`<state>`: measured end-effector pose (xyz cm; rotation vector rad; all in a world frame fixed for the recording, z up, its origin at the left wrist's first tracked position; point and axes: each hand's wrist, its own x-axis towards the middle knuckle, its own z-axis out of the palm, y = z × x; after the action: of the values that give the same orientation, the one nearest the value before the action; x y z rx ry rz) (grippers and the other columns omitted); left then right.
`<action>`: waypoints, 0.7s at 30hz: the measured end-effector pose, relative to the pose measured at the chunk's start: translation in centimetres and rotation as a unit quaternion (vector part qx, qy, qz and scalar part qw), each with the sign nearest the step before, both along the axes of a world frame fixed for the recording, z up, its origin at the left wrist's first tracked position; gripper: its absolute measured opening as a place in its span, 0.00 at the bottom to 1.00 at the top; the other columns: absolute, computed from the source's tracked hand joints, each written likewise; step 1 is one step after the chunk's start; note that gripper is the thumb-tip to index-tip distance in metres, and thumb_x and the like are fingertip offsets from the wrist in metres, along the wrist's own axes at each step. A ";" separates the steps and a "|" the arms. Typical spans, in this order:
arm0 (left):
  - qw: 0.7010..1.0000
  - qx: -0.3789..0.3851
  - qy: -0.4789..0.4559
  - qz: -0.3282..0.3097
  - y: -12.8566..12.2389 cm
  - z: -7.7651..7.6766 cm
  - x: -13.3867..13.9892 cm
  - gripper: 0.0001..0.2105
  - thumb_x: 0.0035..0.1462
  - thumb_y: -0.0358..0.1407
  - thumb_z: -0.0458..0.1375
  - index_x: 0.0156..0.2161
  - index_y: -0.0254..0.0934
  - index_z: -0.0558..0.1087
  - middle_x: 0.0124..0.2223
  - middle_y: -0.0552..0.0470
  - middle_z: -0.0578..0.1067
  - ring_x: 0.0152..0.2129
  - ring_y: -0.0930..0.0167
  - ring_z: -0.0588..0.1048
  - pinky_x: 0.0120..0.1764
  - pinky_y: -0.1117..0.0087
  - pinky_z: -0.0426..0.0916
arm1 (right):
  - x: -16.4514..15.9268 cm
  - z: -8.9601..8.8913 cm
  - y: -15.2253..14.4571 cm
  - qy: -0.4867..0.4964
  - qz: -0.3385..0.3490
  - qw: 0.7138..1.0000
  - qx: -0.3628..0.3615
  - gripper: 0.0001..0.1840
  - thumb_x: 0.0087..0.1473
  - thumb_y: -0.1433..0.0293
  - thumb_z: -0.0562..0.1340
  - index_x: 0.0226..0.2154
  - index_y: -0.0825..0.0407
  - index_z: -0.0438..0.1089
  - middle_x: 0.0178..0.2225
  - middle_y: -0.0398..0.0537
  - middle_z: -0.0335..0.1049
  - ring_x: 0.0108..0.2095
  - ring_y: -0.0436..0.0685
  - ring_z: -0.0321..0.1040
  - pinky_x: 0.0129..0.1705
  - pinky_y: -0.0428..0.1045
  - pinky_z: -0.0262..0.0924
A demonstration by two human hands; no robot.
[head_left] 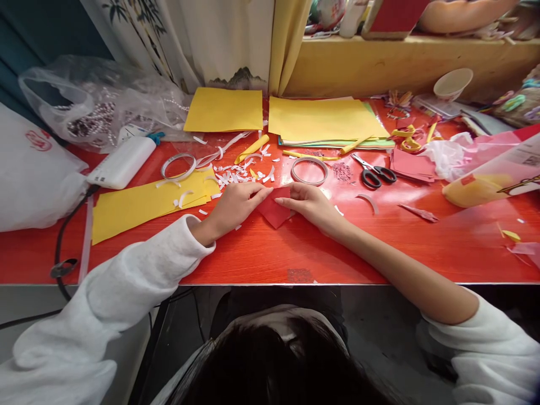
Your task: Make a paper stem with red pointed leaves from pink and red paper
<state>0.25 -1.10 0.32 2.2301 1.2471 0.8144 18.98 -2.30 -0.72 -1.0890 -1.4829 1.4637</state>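
A small piece of red paper is held between my two hands above the red tabletop, one corner pointing toward me. My left hand pinches its left upper edge with thumb and fingers. On the other side, my right hand grips the right upper edge, its fingers curled and partly hidden. White paper scraps lie scattered just beyond my left hand. Behind my right hand rests a roll of tape, flat on the table. Black-handled scissors lie farther right.
Yellow sheets are stacked at the back, with yellow strips on the left. Another tape roll lies near a white power bank. Red paper squares, yellow scissors and a plastic sleeve occupy the right.
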 end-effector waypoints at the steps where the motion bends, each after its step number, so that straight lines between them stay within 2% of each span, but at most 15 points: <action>1: 1.000 -0.009 -0.011 0.000 0.0 0.0 0.0 0.15 0.60 0.43 0.50 0.34 0.36 0.76 0.32 0.52 0.77 0.29 0.72 0.72 0.35 0.72 0.62 | 0.0 0.0 0.0 0.006 -0.001 1.000 -0.002 0.13 0.47 0.62 0.65 0.34 0.53 0.71 0.31 0.44 0.72 0.29 0.49 0.67 0.30 0.44 0.62; 5: 0.997 -0.048 -0.053 -0.027 -0.3 0.0 0.0 0.14 0.58 0.42 0.53 0.44 0.39 0.74 0.41 0.53 0.77 0.35 0.72 0.74 0.39 0.73 0.64 | 0.1 0.0 0.1 0.042 -0.017 0.998 -0.039 0.10 0.50 0.63 0.63 0.30 0.54 0.71 0.27 0.42 0.70 0.28 0.48 0.66 0.30 0.44 0.62; 10: 0.993 -0.051 -0.107 -0.029 -0.3 0.0 -0.1 0.15 0.57 0.39 0.54 0.48 0.39 0.74 0.47 0.52 0.77 0.43 0.69 0.74 0.47 0.70 0.66 | 0.2 0.0 0.3 0.089 -0.023 0.993 -0.073 0.09 0.49 0.64 0.64 0.31 0.54 0.72 0.28 0.43 0.70 0.28 0.47 0.66 0.32 0.43 0.65; 16: 0.991 -0.068 -0.108 -0.043 -0.4 0.3 -0.2 0.15 0.57 0.38 0.55 0.50 0.42 0.73 0.49 0.52 0.76 0.45 0.69 0.74 0.49 0.69 0.66 | 0.2 0.1 0.1 0.108 -0.028 0.990 -0.084 0.07 0.48 0.66 0.65 0.28 0.54 0.72 0.25 0.43 0.71 0.26 0.47 0.67 0.31 0.43 0.66; 21: 0.990 -0.063 -0.114 -0.049 -0.3 0.3 -0.2 0.14 0.57 0.39 0.55 0.47 0.41 0.75 0.45 0.51 0.78 0.41 0.70 0.75 0.45 0.70 0.67 | 0.1 0.3 0.1 0.111 -0.014 0.989 -0.095 0.08 0.48 0.66 0.64 0.28 0.55 0.73 0.25 0.45 0.72 0.26 0.48 0.69 0.34 0.46 0.68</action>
<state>0.09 -1.42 0.59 2.0178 1.0436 0.8979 19.12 -2.20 -0.38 -1.0154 -1.1882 1.6732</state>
